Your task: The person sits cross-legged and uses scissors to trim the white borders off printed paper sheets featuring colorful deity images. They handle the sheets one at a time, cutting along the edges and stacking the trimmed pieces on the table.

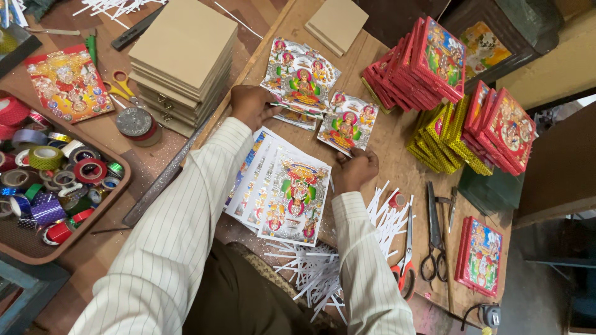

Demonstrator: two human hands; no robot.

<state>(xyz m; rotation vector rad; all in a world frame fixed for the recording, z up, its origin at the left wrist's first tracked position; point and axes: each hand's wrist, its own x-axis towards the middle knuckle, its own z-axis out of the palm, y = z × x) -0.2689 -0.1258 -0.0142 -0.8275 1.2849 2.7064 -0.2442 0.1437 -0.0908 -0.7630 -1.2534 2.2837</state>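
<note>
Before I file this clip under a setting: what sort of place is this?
Likely a small craft workshop: cut board squares, a tray of tape rolls, scissors, and stacked red framed pictures.

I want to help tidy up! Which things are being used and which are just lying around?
In use: left hand on glossy picture pile; right hand holding one picture; fanned pictures.
Lying about: tape tray, scissors, paper strips, board stack.

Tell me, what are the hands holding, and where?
Left hand grips a picture stack by its near-left corner; right hand pinches one picture card at its bottom edge.
</note>
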